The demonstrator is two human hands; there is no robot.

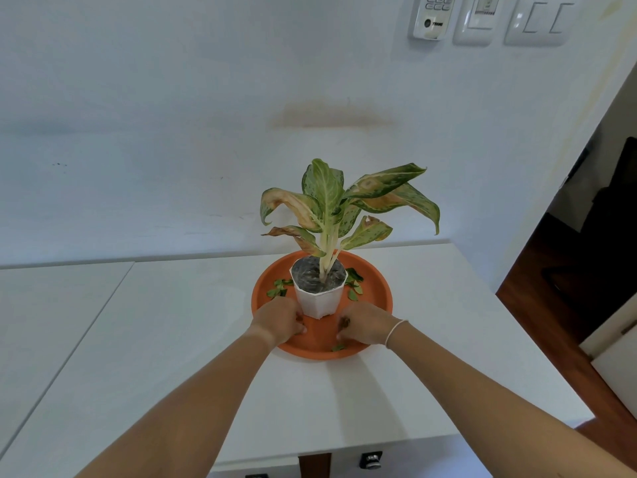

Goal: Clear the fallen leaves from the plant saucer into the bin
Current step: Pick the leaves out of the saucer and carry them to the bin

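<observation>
An orange saucer [375,288] sits on the white table, with a white pot [319,300] holding a leafy plant [339,208] in its middle. Small green fallen leaves lie left of the pot [277,288], right of it [355,286], and one lies at the front rim [338,347]. My left hand [281,320] rests inside the saucer at the pot's front left, fingers curled on the saucer floor. My right hand [363,324] rests at the pot's front right, fingers pinched around a brownish leaf. No bin is in view.
The white table [172,339] runs left and toward me, with its right edge near a doorway over a dark wooden floor [558,298]. A white wall stands just behind the saucer. Wall switches and a control panel [432,15] hang at the top right.
</observation>
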